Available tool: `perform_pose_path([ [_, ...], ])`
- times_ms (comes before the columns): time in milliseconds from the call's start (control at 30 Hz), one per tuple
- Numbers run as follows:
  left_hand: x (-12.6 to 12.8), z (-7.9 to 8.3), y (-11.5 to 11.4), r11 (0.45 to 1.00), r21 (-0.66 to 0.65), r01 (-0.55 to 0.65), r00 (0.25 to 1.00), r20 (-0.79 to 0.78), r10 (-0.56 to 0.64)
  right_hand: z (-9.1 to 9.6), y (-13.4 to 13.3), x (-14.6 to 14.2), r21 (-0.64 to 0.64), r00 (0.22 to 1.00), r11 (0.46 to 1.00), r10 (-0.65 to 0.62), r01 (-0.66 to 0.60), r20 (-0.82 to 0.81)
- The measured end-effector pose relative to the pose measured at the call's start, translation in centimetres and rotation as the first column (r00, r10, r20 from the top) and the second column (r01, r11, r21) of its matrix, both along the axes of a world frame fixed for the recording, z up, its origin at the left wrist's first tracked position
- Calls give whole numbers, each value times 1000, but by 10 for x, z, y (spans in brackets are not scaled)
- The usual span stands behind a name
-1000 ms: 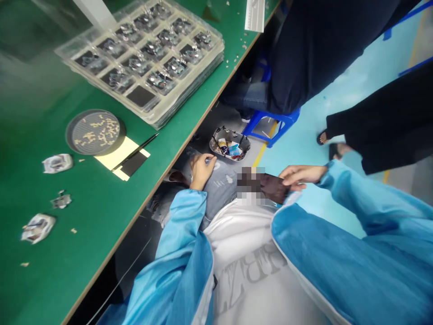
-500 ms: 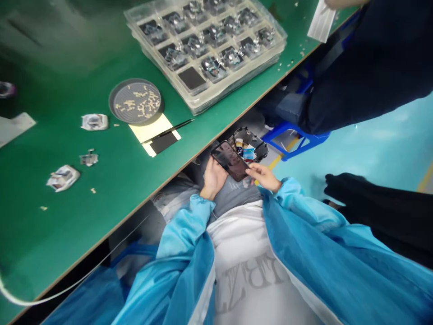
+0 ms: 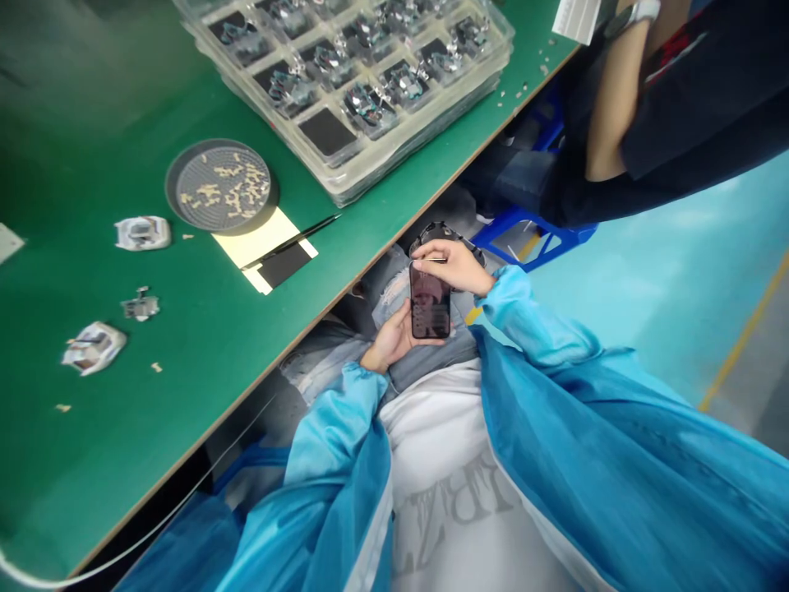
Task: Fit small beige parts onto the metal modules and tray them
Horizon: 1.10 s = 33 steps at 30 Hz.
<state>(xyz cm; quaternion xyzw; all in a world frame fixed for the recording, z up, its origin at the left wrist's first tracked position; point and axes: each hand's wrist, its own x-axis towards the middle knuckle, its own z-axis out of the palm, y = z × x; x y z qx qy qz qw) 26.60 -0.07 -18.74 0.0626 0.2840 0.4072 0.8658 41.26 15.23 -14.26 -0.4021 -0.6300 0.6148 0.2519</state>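
Over my lap, a dark smartphone (image 3: 430, 308) is held with its glossy face up and its long side pointing away from me. My left hand (image 3: 394, 335) is closed around its lower left side and supports it from beneath. At the far end of the phone, my right hand (image 3: 457, 266) has thumb and fingers closed over the top edge, covering it. Faint marks or reflections show on the dark screen, too small to read.
On the green table (image 3: 203, 362) lie stacked trays (image 3: 419, 127) of small parts, a round dish (image 3: 178, 210) of tiny pieces, black tweezers (image 3: 292, 240) on yellow paper (image 3: 246, 247), and white devices (image 3: 143, 233). A blue stool (image 3: 523, 238) and another person's arm (image 3: 610, 107) are at right.
The phone has turned from a slant to lengthwise. My right hand moved from its lower right corner up to its far edge. The other person's forearm has come into view.
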Motion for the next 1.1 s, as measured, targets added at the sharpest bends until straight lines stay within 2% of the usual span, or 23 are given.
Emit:
perform_pose_path([
  [133,0,-7,-2,997,-33,-75,997,5,76,-10,-15,10,-47,989,989,-141,139,-41],
  [200,0,-10,-3,994,-34,-101,995,-1,101,-19,-29,21,-87,986,983,-163,159,-39],
  [333,-2,-16,-3,983,-78,-167,986,-44,164,-42,-65,40,-97,996,992,-85,84,-1],
  [500,-5,-16,-4,979,-114,-167,986,-36,164,-54,-93,44,40,996,999,23,-27,86],
  [633,-6,-15,-6,973,-108,-203,979,-23,202,-51,-93,40,84,987,987,127,-135,100],
  [733,-5,-14,-7,967,-113,-229,973,-21,228,-51,-90,38,87,982,982,160,-168,97],
  [833,-4,-14,-8,963,-131,-234,972,1,236,-54,-87,36,78,989,989,120,-126,84],
  [967,-4,-17,-8,965,-126,-231,972,16,235,-61,-80,28,10,1000,1000,0,0,-7],
  [1100,-5,-19,-8,964,-96,-247,968,21,250,-63,-70,19,-74,993,997,-25,16,-117],
])
